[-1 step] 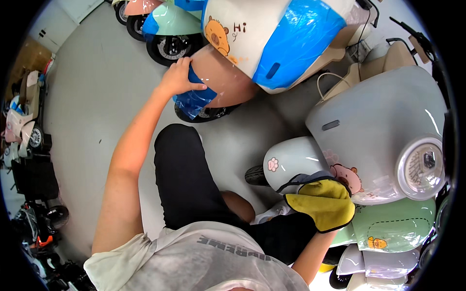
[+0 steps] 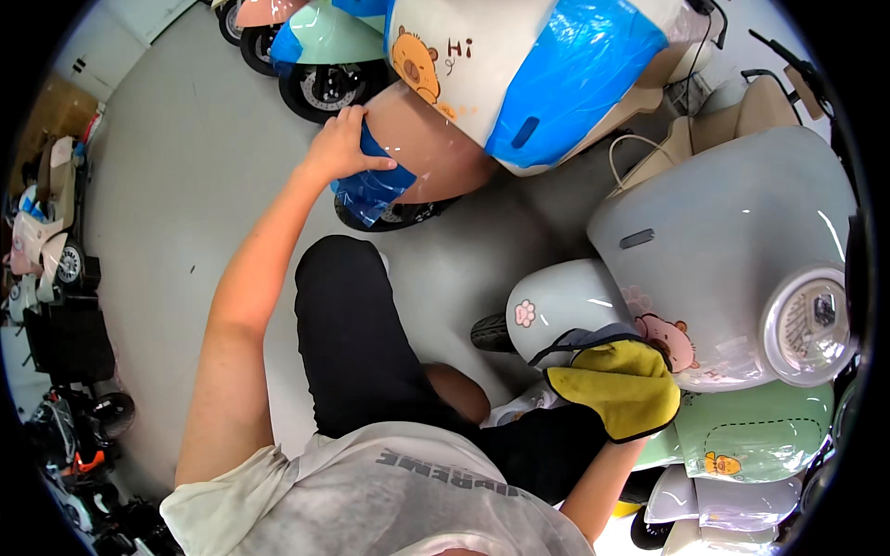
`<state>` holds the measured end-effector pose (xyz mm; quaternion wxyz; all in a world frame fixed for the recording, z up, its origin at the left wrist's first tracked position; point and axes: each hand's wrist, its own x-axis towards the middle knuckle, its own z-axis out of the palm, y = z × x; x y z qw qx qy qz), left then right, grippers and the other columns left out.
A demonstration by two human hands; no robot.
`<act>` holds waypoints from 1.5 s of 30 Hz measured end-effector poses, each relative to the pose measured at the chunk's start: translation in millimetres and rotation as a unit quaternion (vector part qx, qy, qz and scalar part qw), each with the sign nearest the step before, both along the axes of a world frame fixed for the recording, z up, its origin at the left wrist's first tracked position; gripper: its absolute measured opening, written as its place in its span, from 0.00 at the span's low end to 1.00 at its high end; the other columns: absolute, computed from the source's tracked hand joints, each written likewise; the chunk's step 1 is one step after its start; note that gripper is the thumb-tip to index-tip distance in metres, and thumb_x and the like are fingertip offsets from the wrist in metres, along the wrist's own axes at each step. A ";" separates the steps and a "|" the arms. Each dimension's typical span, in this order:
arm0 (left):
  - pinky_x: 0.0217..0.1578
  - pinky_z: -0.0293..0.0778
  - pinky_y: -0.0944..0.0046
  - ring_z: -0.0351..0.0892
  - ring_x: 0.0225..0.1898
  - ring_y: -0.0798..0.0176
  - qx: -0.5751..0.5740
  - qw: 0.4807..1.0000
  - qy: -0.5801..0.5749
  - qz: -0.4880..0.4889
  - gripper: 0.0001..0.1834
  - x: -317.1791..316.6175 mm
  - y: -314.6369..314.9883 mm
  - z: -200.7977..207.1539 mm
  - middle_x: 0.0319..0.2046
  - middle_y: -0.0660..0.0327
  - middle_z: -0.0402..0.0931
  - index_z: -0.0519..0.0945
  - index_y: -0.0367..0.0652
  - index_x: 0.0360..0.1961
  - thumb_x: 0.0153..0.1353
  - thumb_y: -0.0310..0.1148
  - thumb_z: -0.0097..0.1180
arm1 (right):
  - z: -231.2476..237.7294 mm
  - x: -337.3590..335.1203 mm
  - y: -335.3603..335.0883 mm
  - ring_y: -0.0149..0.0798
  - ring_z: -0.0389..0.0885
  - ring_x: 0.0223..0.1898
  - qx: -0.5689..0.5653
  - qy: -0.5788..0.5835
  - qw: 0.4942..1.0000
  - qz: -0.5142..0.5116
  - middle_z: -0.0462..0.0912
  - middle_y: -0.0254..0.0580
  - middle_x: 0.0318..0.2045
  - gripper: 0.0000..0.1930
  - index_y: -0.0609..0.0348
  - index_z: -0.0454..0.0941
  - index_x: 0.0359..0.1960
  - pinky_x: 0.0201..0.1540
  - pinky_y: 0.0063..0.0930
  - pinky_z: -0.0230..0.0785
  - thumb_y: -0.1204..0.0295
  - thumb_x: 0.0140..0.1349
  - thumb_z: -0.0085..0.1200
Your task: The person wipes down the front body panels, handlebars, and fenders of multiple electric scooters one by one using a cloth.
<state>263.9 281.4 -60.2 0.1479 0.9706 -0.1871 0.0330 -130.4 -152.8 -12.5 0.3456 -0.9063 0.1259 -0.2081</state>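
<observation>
My left hand [image 2: 345, 148] rests across the nose of a brown-pink front fender [image 2: 440, 153], thumb apart from the fingers, gripping its rounded end. Crumpled blue protective film [image 2: 380, 185] covers that end under and beside the palm. A yellow and grey cleaning cloth [image 2: 616, 389] is draped over my right hand, whose fingers it hides; my right wrist [image 2: 607, 468] comes out below it. The cloth lies against the lower front of a grey scooter [image 2: 714, 241], next to its bear sticker and its fender [image 2: 565, 301] with a paw-print sticker.
The cream scooter's front panel [image 2: 464, 56] carries blue film [image 2: 575, 79]. A mint-green scooter fender [image 2: 338, 37] stands beyond my left hand. Green [image 2: 760, 431] and lilac [image 2: 746, 500] scooters stand at the lower right. More scooters [image 2: 42, 241] line the far left. My knee [image 2: 338, 269] is close below the fender's wheel.
</observation>
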 end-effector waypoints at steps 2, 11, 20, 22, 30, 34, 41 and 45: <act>0.59 0.73 0.45 0.73 0.59 0.36 0.019 1.000 0.013 0.004 0.61 -0.4 0.0 -1.6 0.61 0.44 0.71 0.65 0.35 0.66 0.39 0.64 0.78 | -12.0 -1.6 -8.7 0.42 0.87 0.40 0.063 0.003 0.998 -0.011 0.89 0.45 0.40 0.16 0.62 0.84 0.46 0.47 0.28 0.78 0.72 0.56 0.66; 0.41 0.75 0.45 0.81 0.39 0.39 0.090 0.954 0.120 -0.260 0.26 -125.3 -93.5 75.6 0.35 0.47 0.79 0.76 0.35 0.40 0.59 0.50 0.66 | -2.6 18.1 -2.0 0.44 0.84 0.47 -0.065 0.102 0.991 -0.052 0.86 0.43 0.45 0.24 0.56 0.81 0.49 0.52 0.36 0.75 0.61 0.51 0.69; 0.47 0.78 0.49 0.84 0.48 0.47 0.271 0.708 0.463 -0.459 0.28 -157.7 -134.8 -4.3 0.41 0.55 0.87 0.88 0.41 0.41 0.68 0.57 0.53 | -38.6 30.6 1.2 0.47 0.86 0.36 -0.312 0.131 0.941 0.015 0.87 0.39 0.35 0.17 0.50 0.85 0.36 0.41 0.37 0.77 0.58 0.44 0.70; 0.47 0.79 0.48 0.84 0.48 0.46 0.260 0.730 0.452 -0.441 0.28 -146.5 -134.3 -18.3 0.41 0.56 0.87 0.89 0.42 0.41 0.68 0.57 0.52 | -36.4 30.7 0.1 0.47 0.86 0.34 -0.357 0.131 0.925 0.010 0.88 0.38 0.33 0.16 0.49 0.86 0.33 0.39 0.37 0.78 0.57 0.43 0.71; 0.48 0.78 0.46 0.84 0.49 0.47 0.335 0.717 0.447 -0.418 0.31 -117.6 -133.5 -39.3 0.42 0.55 0.87 0.88 0.42 0.42 0.68 0.60 0.49 | -14.4 43.8 25.1 0.48 0.86 0.35 -0.346 0.124 0.930 0.004 0.87 0.38 0.34 0.18 0.49 0.84 0.33 0.39 0.38 0.77 0.53 0.43 0.69; 0.57 0.74 0.44 0.82 0.56 0.48 0.390 0.680 0.461 -0.415 0.31 -107.7 -139.9 -38.2 0.53 0.57 0.84 0.87 0.48 0.53 0.69 0.60 0.48 | -14.7 29.8 41.5 0.48 0.85 0.37 -0.261 0.120 0.957 -0.034 0.87 0.38 0.35 0.18 0.49 0.84 0.34 0.41 0.38 0.77 0.53 0.45 0.68; 0.58 0.72 0.45 0.81 0.56 0.46 0.414 0.672 0.439 -0.429 0.32 -101.0 -116.0 -39.9 0.53 0.55 0.84 0.86 0.45 0.54 0.69 0.61 0.48 | -1.6 12.2 88.7 0.47 0.85 0.40 -0.106 0.093 0.984 -0.106 0.87 0.38 0.37 0.19 0.50 0.84 0.37 0.43 0.38 0.76 0.54 0.48 0.67; 0.58 0.73 0.46 0.81 0.56 0.46 0.426 0.666 0.425 -0.441 0.33 -97.0 -99.5 -39.7 0.54 0.53 0.84 0.86 0.44 0.54 0.68 0.61 0.49 | 4.0 0.0 122.6 0.47 0.85 0.41 -0.047 0.070 0.986 -0.145 0.87 0.38 0.39 0.19 0.50 0.84 0.39 0.45 0.38 0.76 0.54 0.50 0.66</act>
